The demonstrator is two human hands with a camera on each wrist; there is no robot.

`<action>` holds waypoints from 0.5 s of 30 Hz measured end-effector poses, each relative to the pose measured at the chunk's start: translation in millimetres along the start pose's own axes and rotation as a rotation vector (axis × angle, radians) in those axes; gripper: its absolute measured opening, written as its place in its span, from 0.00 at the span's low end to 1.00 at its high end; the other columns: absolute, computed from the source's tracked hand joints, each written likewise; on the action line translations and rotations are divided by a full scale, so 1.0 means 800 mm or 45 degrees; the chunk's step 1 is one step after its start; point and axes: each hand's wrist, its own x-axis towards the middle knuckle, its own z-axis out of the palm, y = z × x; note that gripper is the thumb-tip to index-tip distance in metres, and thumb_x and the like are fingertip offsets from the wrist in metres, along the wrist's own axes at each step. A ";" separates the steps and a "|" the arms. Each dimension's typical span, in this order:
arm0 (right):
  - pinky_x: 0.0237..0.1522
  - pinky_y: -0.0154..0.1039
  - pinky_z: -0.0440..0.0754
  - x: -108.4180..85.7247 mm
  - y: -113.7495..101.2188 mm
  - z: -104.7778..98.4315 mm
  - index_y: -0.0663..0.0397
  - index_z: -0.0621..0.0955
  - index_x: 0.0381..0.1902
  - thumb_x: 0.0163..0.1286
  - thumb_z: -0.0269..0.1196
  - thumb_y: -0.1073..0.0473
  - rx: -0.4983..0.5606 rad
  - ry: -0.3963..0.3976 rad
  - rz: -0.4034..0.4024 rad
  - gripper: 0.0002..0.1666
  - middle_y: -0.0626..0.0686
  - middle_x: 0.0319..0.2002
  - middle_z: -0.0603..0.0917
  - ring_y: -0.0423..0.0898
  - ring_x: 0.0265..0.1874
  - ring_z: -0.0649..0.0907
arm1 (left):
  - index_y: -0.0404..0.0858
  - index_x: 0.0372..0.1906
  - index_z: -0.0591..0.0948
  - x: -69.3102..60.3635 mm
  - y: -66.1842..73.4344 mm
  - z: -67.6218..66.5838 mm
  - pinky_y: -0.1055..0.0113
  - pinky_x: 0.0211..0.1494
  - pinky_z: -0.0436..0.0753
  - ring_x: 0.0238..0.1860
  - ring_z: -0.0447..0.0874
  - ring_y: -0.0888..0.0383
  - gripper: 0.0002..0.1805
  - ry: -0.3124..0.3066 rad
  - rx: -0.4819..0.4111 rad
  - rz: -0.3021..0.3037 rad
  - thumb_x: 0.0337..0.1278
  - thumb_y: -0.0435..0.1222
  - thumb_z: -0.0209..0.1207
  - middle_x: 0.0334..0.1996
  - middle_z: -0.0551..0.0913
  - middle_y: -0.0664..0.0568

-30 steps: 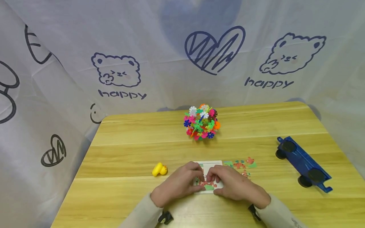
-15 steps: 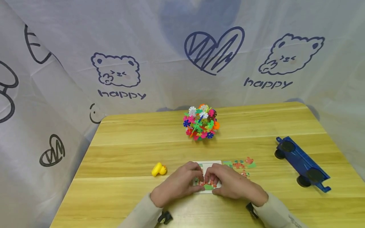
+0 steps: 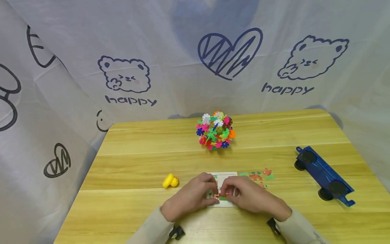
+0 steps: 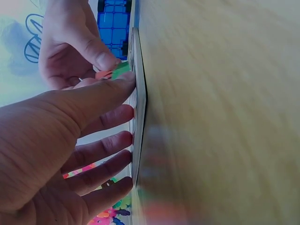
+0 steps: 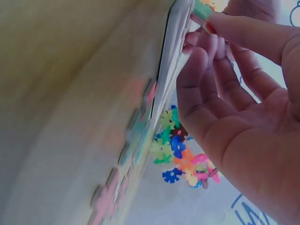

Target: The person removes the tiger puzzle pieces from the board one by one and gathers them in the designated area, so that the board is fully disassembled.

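A white puzzle board (image 3: 228, 174) with several printed pieces on it lies at the front of the table, between both hands. My right hand (image 3: 254, 195) pinches a green and orange puzzle piece (image 4: 121, 70) between thumb and fingers, tilted up from the board. My left hand (image 3: 194, 191) rests on the board's left part. Its fairly straight fingers touch the board in the left wrist view, and its thumb lies close by the held piece. The hands hide much of the board's middle.
Loose puzzle pieces (image 3: 255, 176) lie right of the board. A yellow toy duck (image 3: 170, 181) sits to the left. Behind stands a ball of colourful flower-shaped pieces (image 3: 214, 131). At the right, a blue toy vehicle (image 3: 324, 174) lies on the wooden table (image 3: 137, 162).
The puzzle piece lay flatter on the board earlier; now my right hand has tilted its near edge up. The right thumb has shifted inward to it. My left hand has stayed in place.
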 end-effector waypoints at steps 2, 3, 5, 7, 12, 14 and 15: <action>0.41 0.32 0.85 -0.002 0.000 -0.004 0.42 0.86 0.45 0.76 0.69 0.66 0.027 0.009 0.027 0.11 0.42 0.39 0.87 0.34 0.37 0.82 | 0.47 0.43 0.91 0.000 0.000 0.000 0.72 0.63 0.85 0.55 0.81 0.62 0.08 0.002 0.005 -0.001 0.67 0.45 0.76 0.51 0.85 0.57; 0.41 0.32 0.85 -0.004 0.000 -0.007 0.42 0.86 0.45 0.76 0.69 0.65 0.035 0.015 0.041 0.10 0.42 0.39 0.87 0.34 0.37 0.83 | 0.47 0.43 0.91 0.000 0.000 0.000 0.72 0.63 0.85 0.55 0.81 0.62 0.08 0.001 0.006 -0.003 0.67 0.45 0.76 0.51 0.86 0.57; 0.42 0.32 0.85 -0.007 0.001 -0.012 0.42 0.86 0.46 0.77 0.69 0.65 0.042 0.030 0.057 0.09 0.43 0.39 0.87 0.35 0.38 0.83 | 0.47 0.42 0.91 0.000 0.000 0.000 0.72 0.63 0.85 0.55 0.81 0.62 0.08 -0.001 0.000 -0.009 0.66 0.45 0.76 0.51 0.86 0.57; 0.43 0.32 0.86 -0.011 0.003 -0.018 0.43 0.86 0.46 0.77 0.68 0.65 0.040 0.046 0.054 0.09 0.44 0.40 0.88 0.35 0.38 0.84 | 0.47 0.42 0.91 -0.001 0.000 0.000 0.72 0.63 0.85 0.54 0.81 0.62 0.08 -0.005 -0.010 -0.014 0.66 0.45 0.76 0.51 0.86 0.57; 0.42 0.32 0.87 -0.025 0.010 -0.034 0.43 0.86 0.45 0.77 0.69 0.65 0.011 0.123 0.043 0.08 0.45 0.41 0.90 0.34 0.39 0.84 | 0.47 0.42 0.91 -0.001 0.000 -0.001 0.71 0.64 0.85 0.55 0.81 0.62 0.07 -0.004 -0.022 -0.006 0.67 0.45 0.76 0.51 0.86 0.57; 0.41 0.32 0.87 -0.034 0.014 -0.041 0.43 0.87 0.45 0.76 0.70 0.64 0.006 0.164 0.052 0.08 0.45 0.40 0.90 0.34 0.39 0.84 | 0.47 0.42 0.91 -0.001 0.000 -0.001 0.71 0.64 0.85 0.55 0.82 0.61 0.08 0.000 -0.022 0.004 0.67 0.45 0.75 0.51 0.86 0.57; 0.40 0.32 0.87 -0.038 0.017 -0.044 0.44 0.87 0.45 0.76 0.70 0.64 0.005 0.184 0.058 0.07 0.45 0.39 0.90 0.34 0.38 0.84 | 0.47 0.42 0.91 -0.001 0.000 -0.001 0.71 0.64 0.85 0.55 0.82 0.61 0.08 0.001 -0.022 0.006 0.67 0.46 0.75 0.51 0.86 0.57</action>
